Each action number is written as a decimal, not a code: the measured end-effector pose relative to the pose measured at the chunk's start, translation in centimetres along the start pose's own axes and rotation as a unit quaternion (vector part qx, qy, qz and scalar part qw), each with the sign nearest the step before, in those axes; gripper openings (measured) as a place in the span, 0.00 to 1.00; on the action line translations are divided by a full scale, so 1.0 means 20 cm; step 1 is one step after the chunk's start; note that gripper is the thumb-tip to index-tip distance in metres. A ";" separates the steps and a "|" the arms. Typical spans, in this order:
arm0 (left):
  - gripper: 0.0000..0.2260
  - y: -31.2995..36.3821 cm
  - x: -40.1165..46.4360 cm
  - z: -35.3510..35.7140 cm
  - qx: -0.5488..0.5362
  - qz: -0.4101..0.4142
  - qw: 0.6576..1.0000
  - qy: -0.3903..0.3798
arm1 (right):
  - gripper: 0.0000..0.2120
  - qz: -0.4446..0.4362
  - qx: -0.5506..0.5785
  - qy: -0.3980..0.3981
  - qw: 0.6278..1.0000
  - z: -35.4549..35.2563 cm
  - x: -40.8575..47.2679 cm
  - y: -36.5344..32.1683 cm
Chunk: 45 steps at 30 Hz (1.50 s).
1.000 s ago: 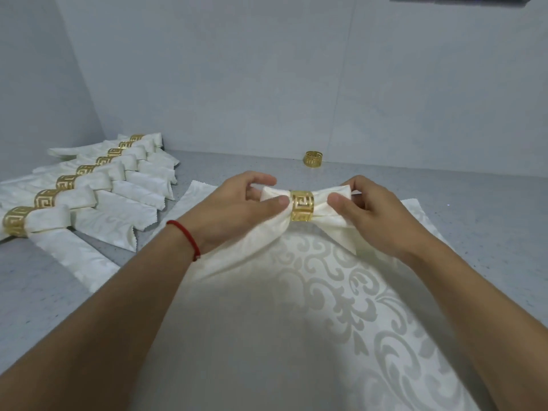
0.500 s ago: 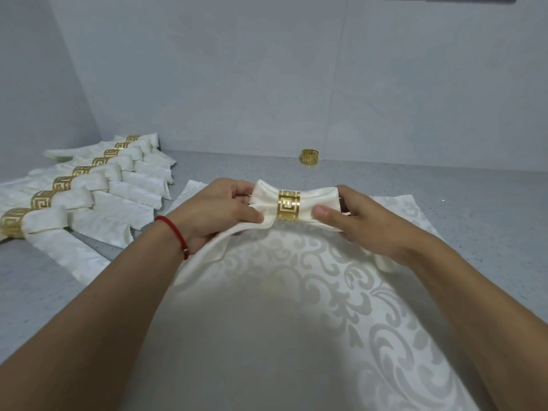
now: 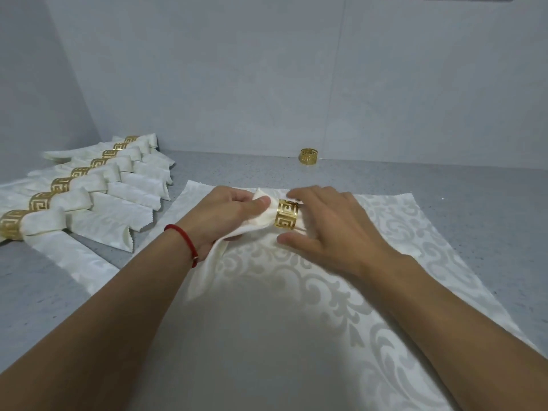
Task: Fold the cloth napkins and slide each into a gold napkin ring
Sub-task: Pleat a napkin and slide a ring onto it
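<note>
Gold metal glints between my hands: a napkin ring [image 3: 287, 218] with a cut-out key pattern sits around the middle of a folded cream napkin [image 3: 261, 215] that I hold just above the table. My left hand [image 3: 228, 216], a red string bracelet [image 3: 184, 241] at its wrist, pinches the napkin's left end, thumb curled over the cloth, and a loose tail hangs down below the palm. My right hand [image 3: 329, 229] lies over the napkin's right end with fingers spread and nearly straight, hiding the cloth beneath; I cannot tell whether it grips. Under both hands lies a flat damask napkin [image 3: 370, 292] on the grey table [image 3: 474, 209]. To my left, a row of finished ringed napkins [image 3: 89, 191] overlaps. One spare gold ring [image 3: 309, 156] stands by the far wall.
</note>
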<state>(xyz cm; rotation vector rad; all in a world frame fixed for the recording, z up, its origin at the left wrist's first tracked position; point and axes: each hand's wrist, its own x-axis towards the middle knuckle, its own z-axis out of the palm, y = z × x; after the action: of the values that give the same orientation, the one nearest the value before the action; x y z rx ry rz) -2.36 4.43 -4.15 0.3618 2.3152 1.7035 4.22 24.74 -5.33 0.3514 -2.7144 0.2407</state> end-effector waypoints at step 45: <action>0.23 0.03 0.03 -0.08 0.238 0.008 0.971 -0.029 | 0.24 0.147 0.239 -0.126 0.952 -0.12 0.04 0.19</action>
<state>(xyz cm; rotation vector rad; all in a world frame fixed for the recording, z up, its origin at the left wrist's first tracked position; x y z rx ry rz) -3.45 3.48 -3.07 0.5094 2.6616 1.1053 3.35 28.64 -3.24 0.1057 -2.9264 1.0103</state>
